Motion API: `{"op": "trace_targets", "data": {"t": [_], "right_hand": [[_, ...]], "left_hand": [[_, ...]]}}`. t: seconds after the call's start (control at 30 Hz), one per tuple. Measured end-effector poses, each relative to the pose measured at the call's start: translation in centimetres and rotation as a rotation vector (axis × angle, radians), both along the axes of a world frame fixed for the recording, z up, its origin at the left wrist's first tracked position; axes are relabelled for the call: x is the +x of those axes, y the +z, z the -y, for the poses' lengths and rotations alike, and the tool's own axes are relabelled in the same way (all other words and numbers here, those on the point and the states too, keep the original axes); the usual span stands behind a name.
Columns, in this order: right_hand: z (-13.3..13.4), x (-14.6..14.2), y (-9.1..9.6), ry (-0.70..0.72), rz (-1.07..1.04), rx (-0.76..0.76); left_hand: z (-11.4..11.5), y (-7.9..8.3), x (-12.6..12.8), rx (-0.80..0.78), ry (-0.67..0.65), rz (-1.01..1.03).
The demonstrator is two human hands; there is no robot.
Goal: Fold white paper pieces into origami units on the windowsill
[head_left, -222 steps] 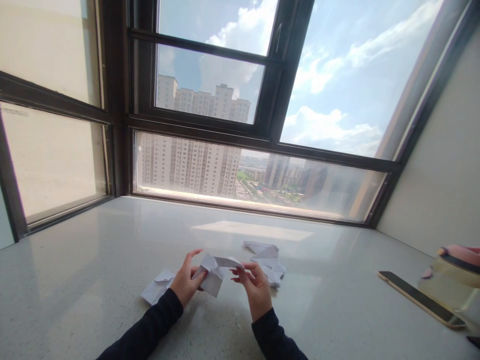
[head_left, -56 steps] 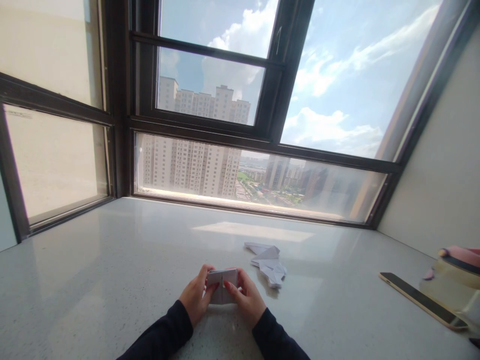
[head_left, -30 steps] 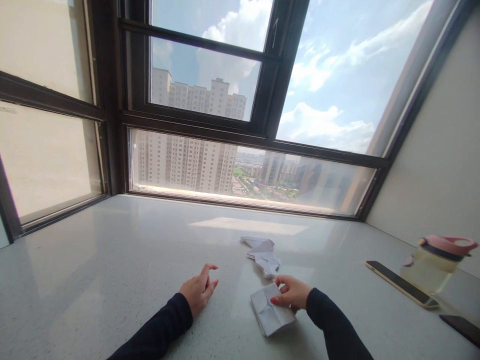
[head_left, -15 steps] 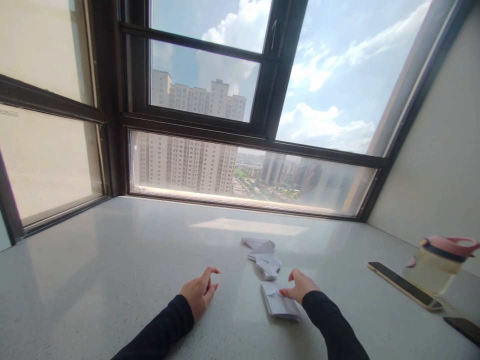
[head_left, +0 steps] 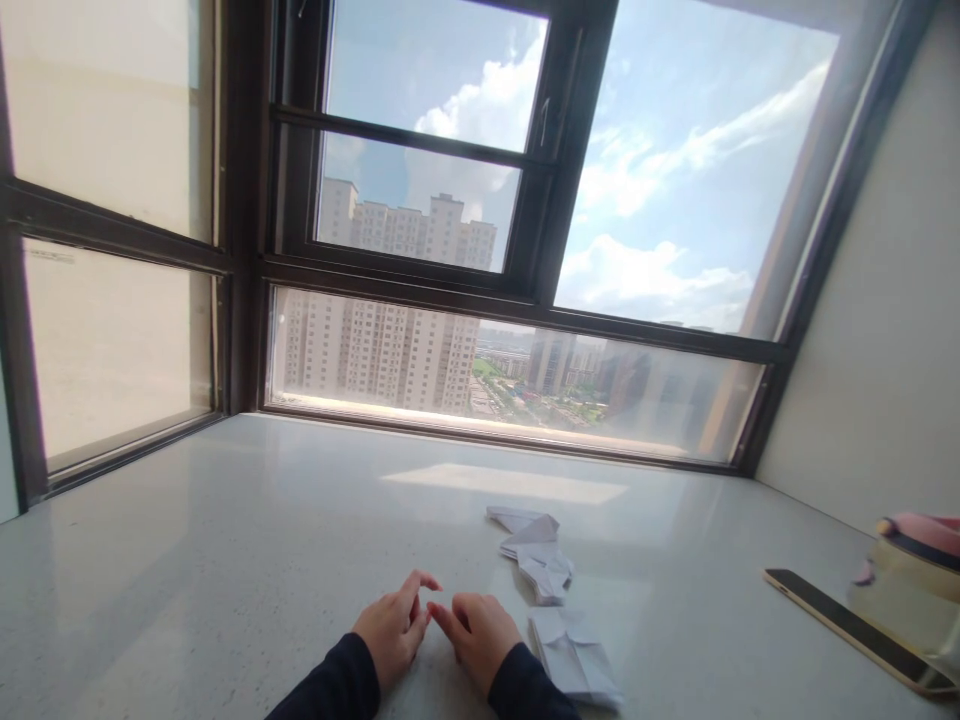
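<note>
My left hand [head_left: 393, 627] and my right hand [head_left: 475, 625] rest side by side on the pale stone sill [head_left: 225, 540], fingertips nearly touching. Both have loosely curled fingers and hold nothing. A folded white paper piece [head_left: 574, 656] lies flat just to the right of my right hand, apart from it. Farther back lie other folded white paper pieces [head_left: 534, 549] in a small cluster. Dark sleeves cover both forearms.
A phone [head_left: 851, 626] lies face up at the right. Beside it stands a clear bottle with a pink lid [head_left: 919, 580], cut off by the frame edge. Dark-framed windows [head_left: 525, 290] close off the back and left, and a plain wall the right.
My right hand has let go of the folded paper and drawn back left beside my left hand. The paper stays on the sill at the right. The view has tilted slightly upward.
</note>
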State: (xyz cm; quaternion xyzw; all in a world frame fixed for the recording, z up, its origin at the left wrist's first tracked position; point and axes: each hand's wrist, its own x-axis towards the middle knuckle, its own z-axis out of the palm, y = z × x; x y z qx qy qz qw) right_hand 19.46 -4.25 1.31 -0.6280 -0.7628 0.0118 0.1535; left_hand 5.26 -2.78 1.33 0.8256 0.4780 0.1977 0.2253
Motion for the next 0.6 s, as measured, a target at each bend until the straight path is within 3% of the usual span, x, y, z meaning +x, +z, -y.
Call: {"op": "trace_targets", "data": {"t": [0.2, 0.6], "right_hand": [[0.6, 0.6, 0.1, 0.098, -0.046, -0.046], [1.0, 0.5, 0.0, 0.109, 0.035, -0.003]], "left_hand": [[0.4, 0.5, 0.1, -0.002, -0.006, -0.013], [1.1, 0.7, -0.2, 0.031, -0.069, -0.049]]}}
